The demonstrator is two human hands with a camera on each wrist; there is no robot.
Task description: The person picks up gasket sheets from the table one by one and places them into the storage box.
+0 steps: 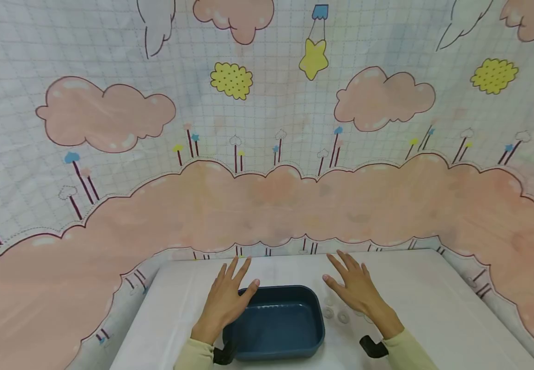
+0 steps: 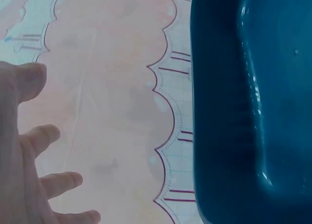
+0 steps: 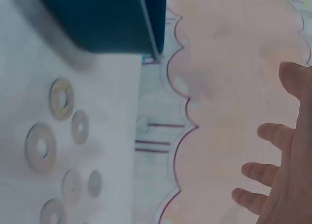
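Note:
Both hands are raised with spread fingers and hold nothing. In the head view my left hand (image 1: 225, 300) is over the left edge of a dark blue rectangular tray (image 1: 276, 354); whether it touches the rim I cannot tell. My right hand (image 1: 359, 288) hovers to the right of the tray, above several flat metal washers (image 1: 343, 317). The right wrist view shows these washers (image 3: 41, 148) lying loose beside the tray (image 3: 112, 29), in differing sizes, with holes in their middles. From the left wrist, the tray's side (image 2: 214, 112) fills the right part of the view.
The tray and washers stand on a white table (image 1: 424, 288), whose far edge runs just beyond the fingertips. Behind it hangs a cloth (image 1: 267, 205) printed with clouds and stars. Dark straps (image 1: 373, 347) sit at both wrists.

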